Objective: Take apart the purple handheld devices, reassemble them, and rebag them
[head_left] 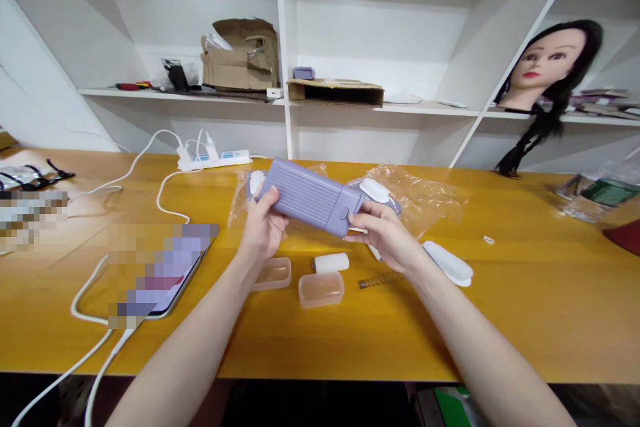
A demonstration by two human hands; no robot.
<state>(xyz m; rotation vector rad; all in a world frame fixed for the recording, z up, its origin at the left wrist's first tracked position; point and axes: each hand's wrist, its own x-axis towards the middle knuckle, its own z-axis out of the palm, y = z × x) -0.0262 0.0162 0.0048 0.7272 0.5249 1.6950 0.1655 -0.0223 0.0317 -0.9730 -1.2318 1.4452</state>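
Both hands hold a purple ribbed plastic case [309,198] above the table, tilted down toward the right. My left hand [266,223] grips its left end, thumb on the ribbed face. My right hand [383,230] is closed on the smooth right end, its thumb beside an oval button. Below on the table are two clear pinkish plastic boxes, one [321,290] in the middle and one [274,273] partly behind my left wrist. A white cylinder [331,263] lies behind the middle box. A metal spring [376,280] and a white bristled brush head [449,263] lie near my right forearm.
Behind the case, clear plastic wrap [425,197] lies around purple and white parts. A phone or tablet [187,273] with white cables is at left, and a power strip [220,159] stands at the back. A mannequin head [550,60] and cardboard boxes [243,60] sit on the shelves.
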